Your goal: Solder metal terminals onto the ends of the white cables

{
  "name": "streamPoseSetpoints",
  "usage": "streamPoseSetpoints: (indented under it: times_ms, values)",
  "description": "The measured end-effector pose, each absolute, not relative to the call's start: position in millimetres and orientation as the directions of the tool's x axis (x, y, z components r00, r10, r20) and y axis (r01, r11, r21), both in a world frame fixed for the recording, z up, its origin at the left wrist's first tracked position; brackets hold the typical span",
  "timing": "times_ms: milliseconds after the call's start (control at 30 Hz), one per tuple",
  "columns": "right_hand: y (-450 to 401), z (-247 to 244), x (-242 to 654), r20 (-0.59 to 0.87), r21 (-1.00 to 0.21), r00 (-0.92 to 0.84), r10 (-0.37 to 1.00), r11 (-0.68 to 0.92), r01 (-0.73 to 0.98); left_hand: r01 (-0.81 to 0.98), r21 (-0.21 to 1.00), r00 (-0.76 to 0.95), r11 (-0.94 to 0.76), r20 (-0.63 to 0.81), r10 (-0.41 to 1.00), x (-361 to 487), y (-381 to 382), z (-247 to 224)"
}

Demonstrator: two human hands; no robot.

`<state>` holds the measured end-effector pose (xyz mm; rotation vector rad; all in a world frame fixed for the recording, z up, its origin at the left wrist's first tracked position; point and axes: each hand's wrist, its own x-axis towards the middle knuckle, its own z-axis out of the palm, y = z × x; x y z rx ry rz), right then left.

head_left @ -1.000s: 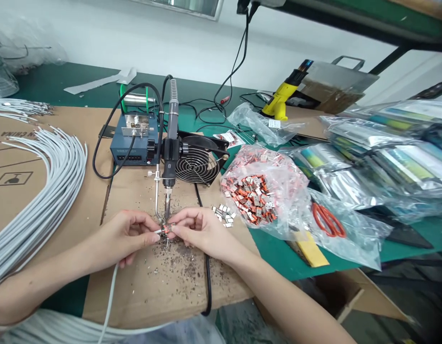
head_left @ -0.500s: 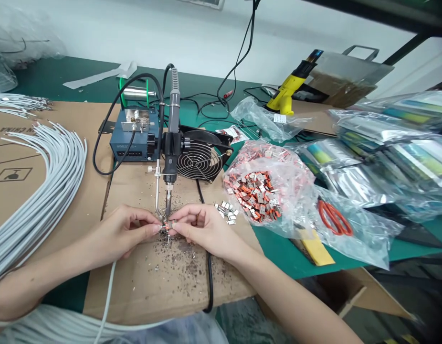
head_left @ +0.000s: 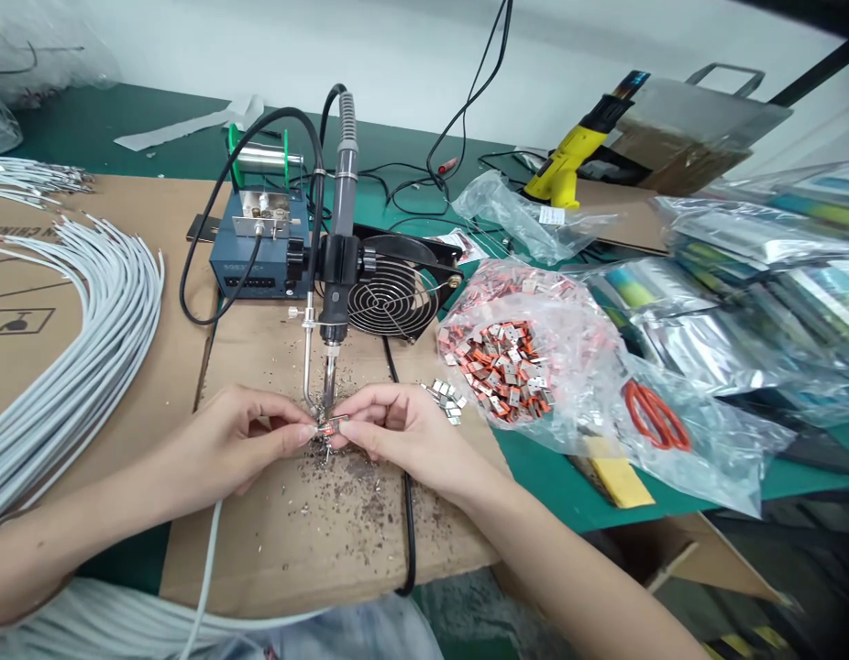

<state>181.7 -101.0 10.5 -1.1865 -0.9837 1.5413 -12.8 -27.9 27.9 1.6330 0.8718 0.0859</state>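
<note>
Beneath the tip of an upright soldering iron, both hands meet. My left hand pinches the end of a white cable, which hangs down from under the palm. Between finger and thumb, my right hand holds a small metal connector with an orange-red part. The cable end and connector touch or nearly touch; the fingers partly hide the joint. A thin metal feed tube comes down beside the iron to the same spot.
Behind stand a blue soldering unit, a solder spool and a black fan. White cables lie left. Rightward are loose connectors, a bag of connectors, red-handled tool and yellow heat gun. Dark debris dots the cardboard.
The camera view has shifted slightly. Both hands stay together under the iron, and the connector shows a little more between the fingers.
</note>
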Motion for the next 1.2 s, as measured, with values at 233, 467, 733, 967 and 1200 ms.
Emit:
streamPoseSetpoints:
  times_ms: [233,467,733,967,1200]
  values:
    - [-100.9,10.4,182.4,-0.257,-0.943,-0.102,0.961,-0.272,-0.189,0.464,0.885,0.718,0.018,-0.388,0.578,-11.5,-25.8,23.5]
    - [-101.6,11.4,181.8,-0.271,-0.942,-0.09,0.958,-0.283,-0.181,0.464,0.885,0.714,0.036,-0.398,0.576,-11.5,-26.0,24.6]
    - [-101.9,10.8,181.7,-0.26,-0.944,-0.089,0.962,-0.272,-0.186,0.456,0.889,0.724,0.026,-0.388,0.571,-11.5,-25.5,24.2]
    - [-100.5,11.2,180.2,-0.279,-0.95,-0.067,0.958,-0.286,-0.129,0.484,0.875,0.721,0.012,-0.406,0.561,-11.4,-25.1,22.9]
    - [-100.8,10.5,180.7,-0.269,-0.95,-0.059,0.961,-0.275,-0.148,0.488,0.873,0.709,0.016,-0.407,0.576,-11.9,-26.0,24.0]
